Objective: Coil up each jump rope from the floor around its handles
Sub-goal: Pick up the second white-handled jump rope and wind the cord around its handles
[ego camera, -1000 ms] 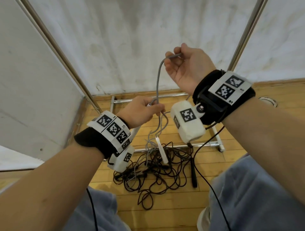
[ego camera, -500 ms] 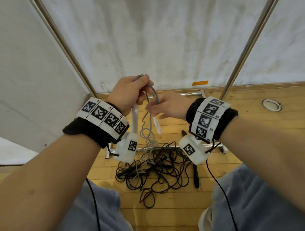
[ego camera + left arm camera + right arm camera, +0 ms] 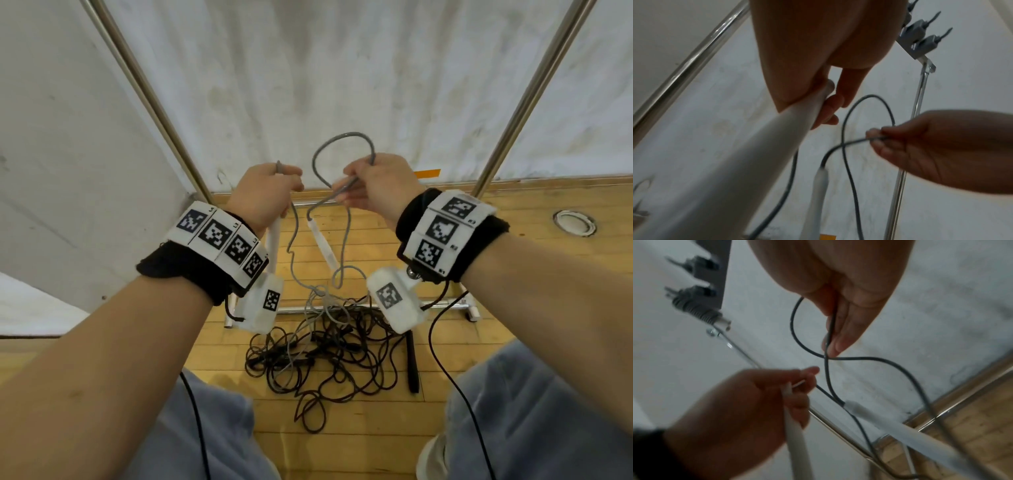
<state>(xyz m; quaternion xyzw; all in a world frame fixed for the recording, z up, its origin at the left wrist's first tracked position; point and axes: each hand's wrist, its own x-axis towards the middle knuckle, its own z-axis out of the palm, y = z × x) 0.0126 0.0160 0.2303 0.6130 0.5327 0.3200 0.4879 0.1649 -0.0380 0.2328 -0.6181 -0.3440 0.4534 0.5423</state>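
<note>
My left hand [image 3: 270, 195] grips the top of a white jump-rope handle [image 3: 273, 240] that hangs straight down; the left wrist view shows the fingers curled round this handle [image 3: 777, 138]. My right hand [image 3: 373, 186] pinches the grey cord [image 3: 342, 137], which arches in a loop above the fingers [image 3: 836, 340]. A second white handle [image 3: 323, 246] dangles on the cord between my wrists. The grey cord runs down into a tangle of black jump ropes [image 3: 325, 356] on the wooden floor.
A black handle [image 3: 412, 366] lies at the right of the tangle. A metal rack frame [image 3: 342, 303] stands on the floor behind it, with slanted poles [image 3: 144, 85] against a white curtain. My knees flank the pile. A round floor fitting [image 3: 573, 222] sits at the right.
My hands came together half a second ago and have moved apart again. The right hand has drawn a fresh loop of grey cord upward. The left hand has kept its handle.
</note>
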